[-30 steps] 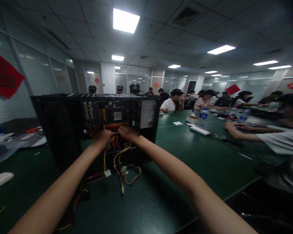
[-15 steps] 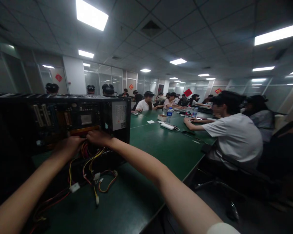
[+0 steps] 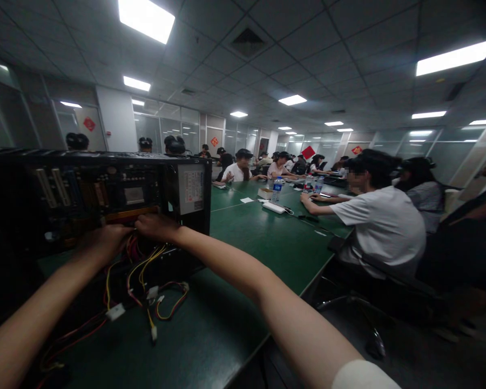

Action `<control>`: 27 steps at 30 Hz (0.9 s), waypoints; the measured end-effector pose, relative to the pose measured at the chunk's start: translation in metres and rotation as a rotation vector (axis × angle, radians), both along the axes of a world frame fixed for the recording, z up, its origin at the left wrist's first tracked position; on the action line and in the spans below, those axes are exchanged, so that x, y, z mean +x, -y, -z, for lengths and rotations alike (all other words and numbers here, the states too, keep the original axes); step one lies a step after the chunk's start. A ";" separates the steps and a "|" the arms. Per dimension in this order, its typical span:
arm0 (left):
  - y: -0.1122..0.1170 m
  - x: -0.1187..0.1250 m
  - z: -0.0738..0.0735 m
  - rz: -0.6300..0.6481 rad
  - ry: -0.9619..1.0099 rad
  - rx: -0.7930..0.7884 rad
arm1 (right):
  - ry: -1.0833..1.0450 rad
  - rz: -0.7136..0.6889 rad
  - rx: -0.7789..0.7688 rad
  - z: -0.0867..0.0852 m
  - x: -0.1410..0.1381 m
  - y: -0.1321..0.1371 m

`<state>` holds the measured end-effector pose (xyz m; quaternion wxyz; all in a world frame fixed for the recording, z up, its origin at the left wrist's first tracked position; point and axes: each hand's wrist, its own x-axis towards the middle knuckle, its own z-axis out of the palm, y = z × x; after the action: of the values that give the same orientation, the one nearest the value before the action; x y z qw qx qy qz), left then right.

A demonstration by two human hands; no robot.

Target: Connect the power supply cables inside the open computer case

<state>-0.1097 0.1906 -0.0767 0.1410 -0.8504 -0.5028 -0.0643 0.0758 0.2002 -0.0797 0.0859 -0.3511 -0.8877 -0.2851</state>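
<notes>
An open desktop computer case [image 3: 195,216] stands at the left, its inside facing me. My left hand [image 3: 103,242] and my right hand [image 3: 156,227] meet at the lower part of the motherboard [image 3: 134,195], fingers closed and fingertips nearly touching. A bundle of power supply cables [image 3: 133,248] hangs just under the fingertips. Whatever the fingers pinch is hidden and dim. Loose yellow, red and black leads spill out below, ending in a white connector [image 3: 115,312] and a smaller one [image 3: 154,334] on the green table [image 3: 194,346].
Farther along the table are a water bottle [image 3: 277,189], a white power strip [image 3: 274,208], a small open box [image 3: 265,193] and slips of paper [image 3: 247,200]. At the right a person in a white shirt [image 3: 383,227] sits at the table edge. Several other people sit farther back.
The whole view has shifted slightly, so the case and hands appear a little farther left. Both hands stay together at the same spot on the motherboard.
</notes>
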 end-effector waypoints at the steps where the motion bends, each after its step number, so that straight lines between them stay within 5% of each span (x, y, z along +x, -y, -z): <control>1: 0.000 0.000 0.001 0.003 0.003 0.011 | 0.009 -0.006 -0.004 -0.001 0.000 0.000; 8: 0.001 0.001 0.000 -0.017 -0.028 0.022 | 0.027 -0.026 0.015 -0.001 0.001 -0.004; 27: 0.023 0.013 -0.008 -0.096 0.095 0.008 | -0.241 0.111 -0.224 0.007 0.012 0.007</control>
<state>-0.0966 0.1677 -0.0687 0.1235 -0.8208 -0.5487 -0.0999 0.0883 0.1931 -0.0865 0.1363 -0.4385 -0.8765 -0.1445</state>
